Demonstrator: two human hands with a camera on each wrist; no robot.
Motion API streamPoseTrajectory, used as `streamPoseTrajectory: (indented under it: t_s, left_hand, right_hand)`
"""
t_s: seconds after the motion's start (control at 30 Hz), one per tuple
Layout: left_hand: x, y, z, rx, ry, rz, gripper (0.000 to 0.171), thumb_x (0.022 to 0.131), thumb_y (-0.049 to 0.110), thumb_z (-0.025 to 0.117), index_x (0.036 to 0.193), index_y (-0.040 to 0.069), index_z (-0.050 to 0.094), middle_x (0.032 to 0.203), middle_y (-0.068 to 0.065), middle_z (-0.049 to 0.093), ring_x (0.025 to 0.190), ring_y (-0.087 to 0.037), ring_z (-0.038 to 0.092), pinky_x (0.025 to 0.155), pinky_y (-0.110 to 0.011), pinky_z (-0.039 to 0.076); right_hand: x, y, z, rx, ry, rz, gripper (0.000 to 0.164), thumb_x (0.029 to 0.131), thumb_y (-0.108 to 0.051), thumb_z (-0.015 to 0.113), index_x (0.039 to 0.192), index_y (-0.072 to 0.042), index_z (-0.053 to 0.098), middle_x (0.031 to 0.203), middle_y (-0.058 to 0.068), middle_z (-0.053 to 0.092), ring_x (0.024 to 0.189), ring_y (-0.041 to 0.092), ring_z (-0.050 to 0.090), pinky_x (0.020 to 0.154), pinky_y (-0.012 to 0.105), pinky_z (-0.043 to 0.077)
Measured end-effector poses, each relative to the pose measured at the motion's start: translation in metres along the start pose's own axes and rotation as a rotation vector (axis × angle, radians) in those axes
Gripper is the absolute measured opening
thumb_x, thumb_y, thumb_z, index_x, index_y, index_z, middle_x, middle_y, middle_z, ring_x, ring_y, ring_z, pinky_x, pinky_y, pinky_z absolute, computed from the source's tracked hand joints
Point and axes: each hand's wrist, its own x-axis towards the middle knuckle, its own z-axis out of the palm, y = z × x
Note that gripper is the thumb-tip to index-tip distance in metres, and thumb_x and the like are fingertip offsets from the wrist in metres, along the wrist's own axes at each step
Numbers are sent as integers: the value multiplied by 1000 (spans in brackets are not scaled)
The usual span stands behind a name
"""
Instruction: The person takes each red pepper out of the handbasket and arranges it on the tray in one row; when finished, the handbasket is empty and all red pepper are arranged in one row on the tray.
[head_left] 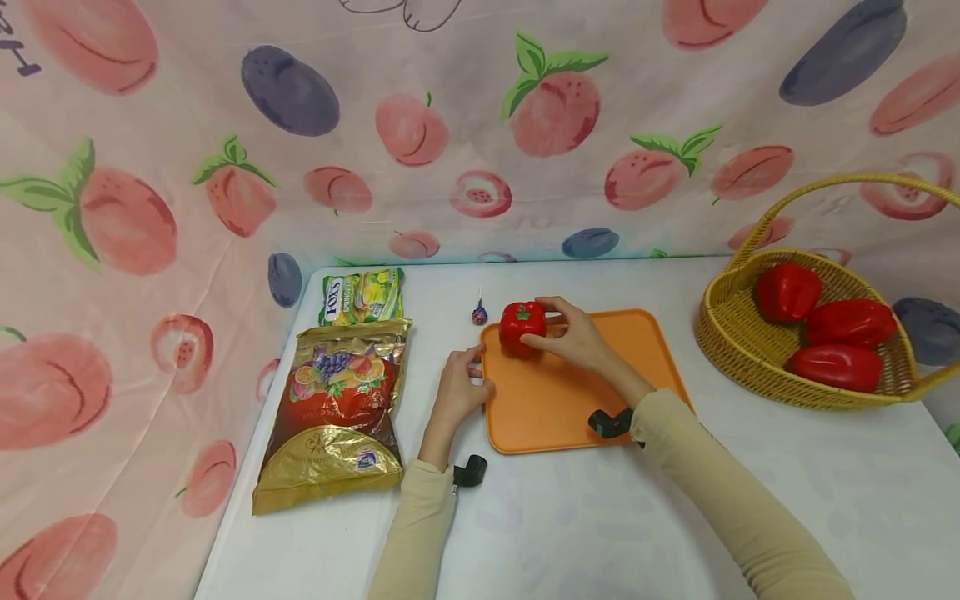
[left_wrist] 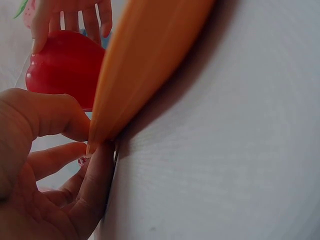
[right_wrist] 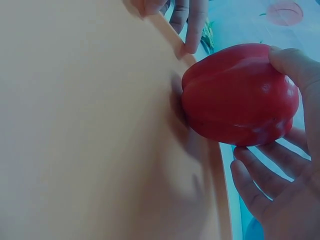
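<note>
"Fingers, right hand [head_left: 581,340]: state?"

"Thumb on one side, fingers curved round the other, a light grip on one red bell pepper [head_left: 517,333]. Gap between them no wider than the fruit."

"Appearance of the pepper?"

"Saturated red, glossy, blocky. Shallow lengthwise grooves divide it into rounded lobes; small pale highlights on the skin in the right wrist view. Green stem uppermost in the head view, so roughly upright there."

"Position?"

"At the far left corner of the orange tray [head_left: 555,408]. Whether its base touches the tray: cannot tell."

"Left hand [head_left: 457,387]?"

"At the tray's left rim. Fingers relaxed, thumb apart from them, tips touching the edge; no pepper held."

"Surroundings?"

"White surface [head_left: 547,517] beneath. Lollipop [head_left: 480,313] just beyond the tray's far left corner, stick pointing away. To the left, a gold-and-red candy bag [head_left: 333,417] with a smaller green-and-yellow FOX'S packet [head_left: 363,296] behind it. To the right, a yellow wicker basket [head_left: 750,379] holding three more red peppers [head_left: 850,323], equally shiny."
</note>
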Motion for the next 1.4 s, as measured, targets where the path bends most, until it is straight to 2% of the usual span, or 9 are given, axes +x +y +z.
streamPoseTrajectory:
  t_s: [0.3,0.73,1.13,1.4]
  left_hand:
    - [-1,-1,1,-10,2,3,61,77,-3,69,137,0,55,114,-17,55,89,-24,61,76,-33,53]
    - [-1,1,1,-5,-1,-19,61,78,-2,70,137,1,56,114,-15,54,89,-22,60,75,-31,54]
    - [0,2,1,7,-1,-43,62,78,1,71,138,2,55,116,-14,55,90,-22,60,76,-31,55]
    - [0,0,2,5,1,-33,62,78,1,72,137,1,55,115,-14,54,90,-22,60,76,-31,55]
  right_hand:
    - [1,1,2,-4,11,-6,73,83,-35,78,144,-11,45,142,11,50,119,34,55,97,46,49]
    - [2,1,5,-7,18,7,72,83,-36,78,143,-14,46,141,10,49,119,33,55,97,45,49]
    - [3,2,8,29,-3,-24,70,85,-33,77,144,-14,45,142,10,50,120,33,57,97,44,49]
    - [2,2,11,55,-2,-37,69,85,-30,78,143,-13,46,142,10,50,120,33,57,97,44,49]
